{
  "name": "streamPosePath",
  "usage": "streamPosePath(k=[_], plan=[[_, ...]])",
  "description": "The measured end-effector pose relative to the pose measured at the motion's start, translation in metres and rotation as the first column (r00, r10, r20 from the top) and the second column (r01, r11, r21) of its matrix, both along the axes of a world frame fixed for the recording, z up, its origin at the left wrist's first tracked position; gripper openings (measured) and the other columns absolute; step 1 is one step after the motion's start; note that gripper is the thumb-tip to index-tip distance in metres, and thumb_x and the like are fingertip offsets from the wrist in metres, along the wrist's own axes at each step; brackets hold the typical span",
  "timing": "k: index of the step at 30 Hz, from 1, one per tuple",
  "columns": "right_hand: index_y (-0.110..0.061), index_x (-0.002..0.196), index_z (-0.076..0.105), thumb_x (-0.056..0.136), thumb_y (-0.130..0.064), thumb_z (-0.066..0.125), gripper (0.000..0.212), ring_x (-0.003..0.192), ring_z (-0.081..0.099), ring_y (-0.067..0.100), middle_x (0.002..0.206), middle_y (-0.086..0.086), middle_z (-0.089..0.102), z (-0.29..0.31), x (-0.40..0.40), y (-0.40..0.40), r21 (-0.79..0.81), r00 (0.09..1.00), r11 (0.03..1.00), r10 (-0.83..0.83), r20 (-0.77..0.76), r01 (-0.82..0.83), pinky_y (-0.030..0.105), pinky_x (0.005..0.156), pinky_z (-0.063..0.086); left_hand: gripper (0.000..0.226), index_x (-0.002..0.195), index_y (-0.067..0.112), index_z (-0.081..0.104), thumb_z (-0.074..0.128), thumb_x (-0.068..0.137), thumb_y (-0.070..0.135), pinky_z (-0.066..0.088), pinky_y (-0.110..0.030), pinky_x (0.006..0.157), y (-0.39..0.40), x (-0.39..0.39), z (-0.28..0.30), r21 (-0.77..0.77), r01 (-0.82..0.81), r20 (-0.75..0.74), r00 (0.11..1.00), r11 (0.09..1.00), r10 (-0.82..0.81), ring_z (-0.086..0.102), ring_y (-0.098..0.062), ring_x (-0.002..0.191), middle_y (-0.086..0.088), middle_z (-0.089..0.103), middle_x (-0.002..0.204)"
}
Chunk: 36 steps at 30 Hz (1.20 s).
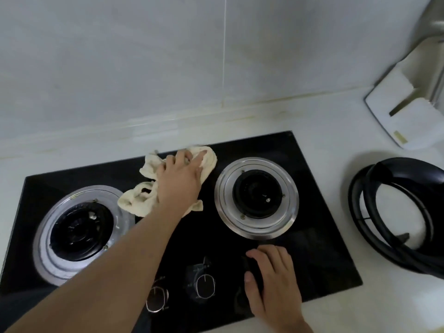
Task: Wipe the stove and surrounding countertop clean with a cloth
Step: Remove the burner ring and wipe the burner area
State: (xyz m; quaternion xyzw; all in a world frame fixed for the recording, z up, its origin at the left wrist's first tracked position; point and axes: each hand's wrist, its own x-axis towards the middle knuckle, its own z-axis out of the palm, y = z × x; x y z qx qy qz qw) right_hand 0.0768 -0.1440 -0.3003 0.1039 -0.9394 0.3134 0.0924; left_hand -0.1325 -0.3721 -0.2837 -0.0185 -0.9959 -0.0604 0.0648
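The black glass stove (319,255) has two round burners, one at the left (79,231) and one at the right (257,195). A crumpled cream cloth (141,198) lies on the glass between the burners, near the stove's back edge. My left hand (180,179) lies on top of the cloth and presses it down, with fingers bent into its folds. My right hand (274,282) rests on the stove's front right, over the rightmost knob. Pale countertop (324,121) surrounds the stove.
Two more knobs (204,284) sit at the stove's front middle. Black pan-support rings (396,219) lie stacked on the counter to the right. A white stand (408,116) sits at the back right by the wall. Tiled wall (144,68) runs behind.
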Motion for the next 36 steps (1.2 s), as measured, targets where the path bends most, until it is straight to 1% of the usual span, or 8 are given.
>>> streamPosePath(k=[7, 13, 17, 21, 24, 28, 32, 36], plan=[[-0.016, 0.112, 0.064, 0.090, -0.041, 0.051, 0.036, 0.106, 0.052, 0.018, 0.112, 0.001, 0.060, -0.005, 0.000, 0.000, 0.017, 1.000, 1.000, 0.010, -0.030, -0.010, 0.032, 0.091, 0.040, 0.045, 0.149, 0.036, 0.048, 0.044, 0.105, 0.034, 0.037, -0.048, 0.095, 0.003, -0.053, -0.004, -0.030, -0.054, 0.075, 0.996, 0.998, 0.056, 0.047, -0.032, 0.113, -0.002, 0.049, 0.132], [-0.011, 0.112, 0.069, 0.094, -0.042, 0.044, 0.043, 0.107, 0.054, 0.022, 0.113, 0.004, 0.062, 0.000, -0.002, -0.002, 0.008, 0.999, 1.000, 0.010, -0.030, -0.010, 0.034, 0.091, 0.042, 0.032, 0.127, 0.034, 0.055, 0.051, 0.096, 0.031, 0.032, -0.047, 0.099, 0.013, 0.020, 0.005, 0.209, 0.040, 0.170, 0.982, 0.977, -0.077, 0.050, -0.026, 0.117, 0.005, 0.052, 0.131], [-0.010, 0.116, 0.068, 0.098, -0.038, 0.042, 0.042, 0.111, 0.054, 0.023, 0.118, 0.004, 0.061, 0.005, 0.000, 0.000, -0.128, 0.999, 0.991, -0.044, -0.023, 0.041, 0.041, 0.095, 0.046, 0.025, 0.110, 0.041, 0.056, 0.055, 0.092, 0.024, 0.024, -0.039, 0.102, 0.021, 0.092, 0.021, 0.376, 0.082, 0.341, 0.914, 0.923, -0.220, 0.049, -0.013, 0.112, 0.022, 0.051, 0.114], [-0.009, 0.116, 0.066, 0.101, -0.029, 0.041, 0.036, 0.110, 0.052, 0.020, 0.118, 0.001, 0.060, 0.019, -0.001, 0.004, -0.340, 0.984, 0.925, -0.179, -0.004, 0.167, 0.036, 0.093, 0.045, 0.030, 0.101, 0.046, 0.054, 0.052, 0.083, 0.022, 0.022, -0.040, 0.109, 0.034, 0.138, 0.038, 0.384, 0.212, 0.479, 0.786, 0.899, -0.390, 0.048, -0.014, 0.114, 0.021, 0.051, 0.110], [-0.009, 0.112, 0.067, 0.102, -0.025, 0.039, 0.033, 0.107, 0.053, 0.019, 0.115, -0.002, 0.058, 0.027, 0.003, 0.010, -0.437, 0.964, 0.864, -0.265, 0.030, 0.251, 0.026, 0.090, 0.043, 0.035, 0.111, 0.035, 0.061, 0.055, 0.084, 0.014, 0.026, -0.038, 0.106, 0.055, 0.153, 0.041, 0.299, 0.365, 0.443, 0.765, 0.882, -0.467, 0.049, -0.019, 0.115, 0.015, 0.054, 0.123], [-0.013, 0.106, 0.065, 0.100, -0.023, 0.039, 0.029, 0.101, 0.056, 0.016, 0.107, -0.006, 0.057, 0.031, 0.012, 0.026, -0.486, 0.958, 0.827, -0.262, 0.115, 0.285, 0.024, 0.085, 0.044, 0.031, 0.116, 0.029, 0.060, 0.057, 0.087, 0.019, 0.031, -0.038, 0.104, 0.088, 0.167, 0.038, 0.208, 0.493, 0.384, 0.753, 0.845, -0.534, 0.051, -0.024, 0.112, 0.007, 0.056, 0.120], [-0.016, 0.104, 0.064, 0.101, -0.025, 0.038, 0.028, 0.091, 0.058, 0.016, 0.096, -0.007, 0.062, 0.030, 0.027, 0.050, -0.441, 0.962, 0.855, -0.232, 0.144, 0.272, 0.031, 0.078, 0.047, 0.040, 0.125, 0.019, 0.059, 0.059, 0.085, 0.023, 0.037, -0.041, 0.104, 0.134, 0.193, 0.034, 0.197, 0.607, 0.324, 0.700, 0.769, -0.636, 0.055, -0.027, 0.104, -0.001, 0.060, 0.118], [-0.018, 0.106, 0.065, 0.100, -0.027, 0.040, 0.027, 0.083, 0.063, 0.017, 0.090, -0.007, 0.065, 0.031, 0.048, 0.065, -0.416, 0.960, 0.873, -0.179, 0.215, 0.256, 0.044, 0.070, 0.053, 0.033, 0.117, 0.022, 0.060, 0.052, 0.085, 0.026, 0.037, -0.040, 0.105, 0.137, 0.218, 0.035, 0.186, 0.626, 0.282, 0.704, 0.757, -0.652, 0.053, -0.024, 0.102, 0.003, 0.060, 0.113]])
